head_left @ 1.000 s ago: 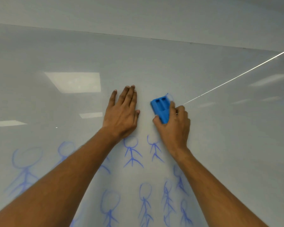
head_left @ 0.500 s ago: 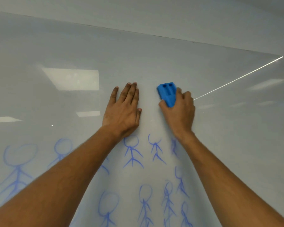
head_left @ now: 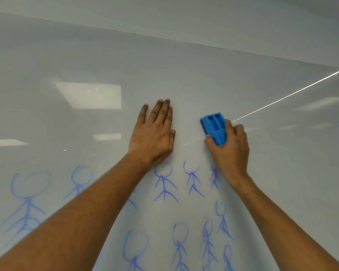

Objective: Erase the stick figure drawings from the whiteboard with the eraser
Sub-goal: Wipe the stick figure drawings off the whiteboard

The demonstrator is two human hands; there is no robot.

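My right hand point(head_left: 230, 147) grips a blue plastic eraser point(head_left: 214, 127) and presses it against the whiteboard point(head_left: 184, 75), just above the top row of drawings. My left hand point(head_left: 155, 133) lies flat on the board to the left of the eraser, fingers together and holding nothing. Several blue stick figures point(head_left: 164, 182) fill the lower part of the board. The one point(head_left: 193, 178) between my wrists has only the bottom of its head left. Another figure point(head_left: 214, 178) is partly hidden behind my right wrist. My forearms cover parts of other figures.
The board's top edge point(head_left: 184, 43) runs diagonally across the upper view, with a plain wall above it. Ceiling lights reflect on the glossy surface at the left point(head_left: 90, 95). A thin bright line point(head_left: 282, 97) streaks from the eraser toward the upper right.
The eraser and my right hand slid up and to the right, then came back down a little. My left hand stayed planted. The view shifted slightly.
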